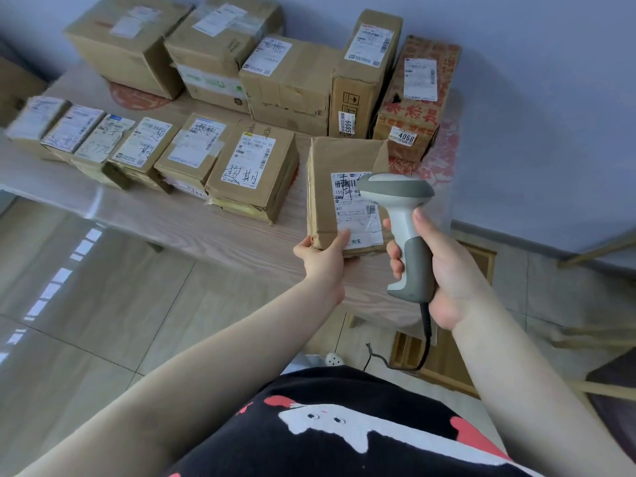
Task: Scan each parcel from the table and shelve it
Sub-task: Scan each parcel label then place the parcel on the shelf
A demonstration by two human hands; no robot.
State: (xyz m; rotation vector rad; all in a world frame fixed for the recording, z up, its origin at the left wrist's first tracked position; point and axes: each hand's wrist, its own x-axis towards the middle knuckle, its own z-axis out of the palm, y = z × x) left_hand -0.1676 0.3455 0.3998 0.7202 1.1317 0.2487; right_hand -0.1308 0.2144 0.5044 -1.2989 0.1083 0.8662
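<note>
We see the parcel [344, 187] tilted up at the near edge of the worktop [192, 218], its white label [358, 208] facing us. Our left hand [321, 254] grips its lower near corner, thumb lying on the label's bottom edge, fingers curled underneath. Just to the right, our right hand [437, 259] is wrapped round the handle of the scanner [402, 218], whose head sits over the label's upper right part. More boxed parcels [254, 163] stand in rows behind.

We see soft, even daylight, window glare on the floor tiles [58, 284] at left, wide-angle bending and blur toward the edges.
</note>
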